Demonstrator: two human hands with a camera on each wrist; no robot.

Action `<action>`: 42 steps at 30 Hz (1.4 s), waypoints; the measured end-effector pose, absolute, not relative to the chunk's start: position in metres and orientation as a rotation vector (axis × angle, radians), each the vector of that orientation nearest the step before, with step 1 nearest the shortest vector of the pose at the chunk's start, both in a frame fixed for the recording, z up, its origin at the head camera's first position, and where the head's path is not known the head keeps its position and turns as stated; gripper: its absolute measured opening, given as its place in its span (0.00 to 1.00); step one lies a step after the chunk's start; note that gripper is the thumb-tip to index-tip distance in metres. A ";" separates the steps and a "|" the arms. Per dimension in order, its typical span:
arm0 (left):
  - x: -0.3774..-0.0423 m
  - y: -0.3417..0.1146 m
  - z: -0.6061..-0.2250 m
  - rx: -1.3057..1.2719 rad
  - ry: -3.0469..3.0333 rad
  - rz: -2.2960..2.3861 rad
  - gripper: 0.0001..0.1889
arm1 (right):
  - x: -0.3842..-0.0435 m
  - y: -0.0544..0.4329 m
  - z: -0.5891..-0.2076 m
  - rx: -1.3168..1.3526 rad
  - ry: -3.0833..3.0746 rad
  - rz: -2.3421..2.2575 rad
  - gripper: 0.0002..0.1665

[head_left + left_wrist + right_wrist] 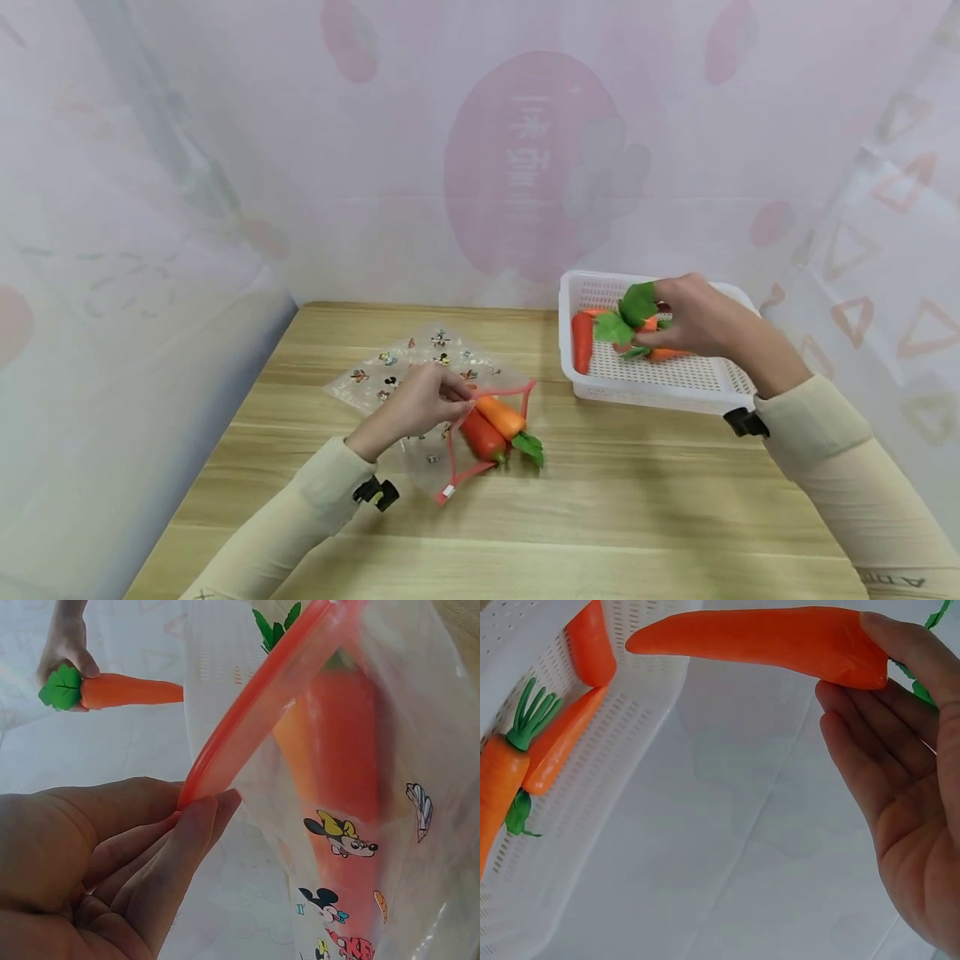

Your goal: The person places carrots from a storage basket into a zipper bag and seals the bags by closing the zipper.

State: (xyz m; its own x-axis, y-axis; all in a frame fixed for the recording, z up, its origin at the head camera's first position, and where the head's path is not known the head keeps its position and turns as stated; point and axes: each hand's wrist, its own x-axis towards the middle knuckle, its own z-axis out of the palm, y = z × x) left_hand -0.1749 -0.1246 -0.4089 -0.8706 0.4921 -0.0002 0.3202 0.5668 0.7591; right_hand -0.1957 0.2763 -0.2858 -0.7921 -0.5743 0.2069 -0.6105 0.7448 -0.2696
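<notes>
My left hand [427, 402] pinches the red zip edge [236, 712] of a clear plastic bag [427, 735] printed with cartoon figures. Inside the bag's mouth lie a red carrot [482, 435] and an orange carrot [501, 417], whose green leaves poke out of the opening. Above the white basket, my right hand [697, 315] grips an orange carrot [765, 641] near its leafy end, its tip pointing away from the palm. Green leaves [628, 315] of that carrot show beside the fingers in the head view.
The white perforated basket [645, 398] stands at the back right of the wooden table [600, 517]. More carrots lie in it, among them a red one [582, 343] at its left wall. Printed pale cloth [390, 167] hangs behind and on both sides.
</notes>
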 end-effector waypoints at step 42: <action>-0.172 -0.129 -0.409 0.662 2.557 1.201 0.06 | -0.148 0.226 -0.380 1.279 -2.278 1.142 0.28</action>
State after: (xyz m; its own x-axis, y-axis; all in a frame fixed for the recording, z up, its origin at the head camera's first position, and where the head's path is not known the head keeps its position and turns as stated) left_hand -0.1721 -0.1287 -0.4092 -0.8686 0.4949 -0.0235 0.2979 0.5595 0.7734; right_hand -0.1477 0.2262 -0.3803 -0.5639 -0.5870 0.5809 -0.8166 0.2916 -0.4981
